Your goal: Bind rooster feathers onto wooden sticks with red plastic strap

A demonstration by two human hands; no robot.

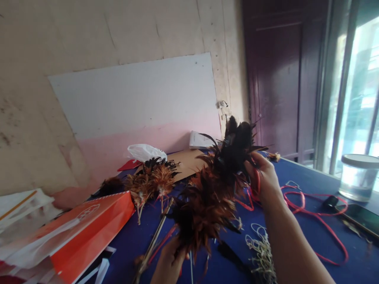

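A feather duster (207, 209) with brown and black feathers slants across the middle, above the blue tabletop. My left hand (170, 258) is closed round its lower end, partly covered by feathers. Near the black upper end, my right hand (263, 173) has its fingers closed among the feathers; my fingertips are hidden there. A pink cord (257, 185) loops beside my right hand and trails onto the table. Behind the duster lie smaller bunches of brown feathers (162, 179) with pale stems. Thin sticks (152, 240) lie close to my left hand.
An orange-and-white bag (97, 232) lies at the left of the blue table (314, 179). Tangled pale strings (262, 248) are near my right forearm. A lidded clear tub (358, 179) and a phone (363, 219) sit at the right. A white plastic bag (145, 152) rests by the wall.
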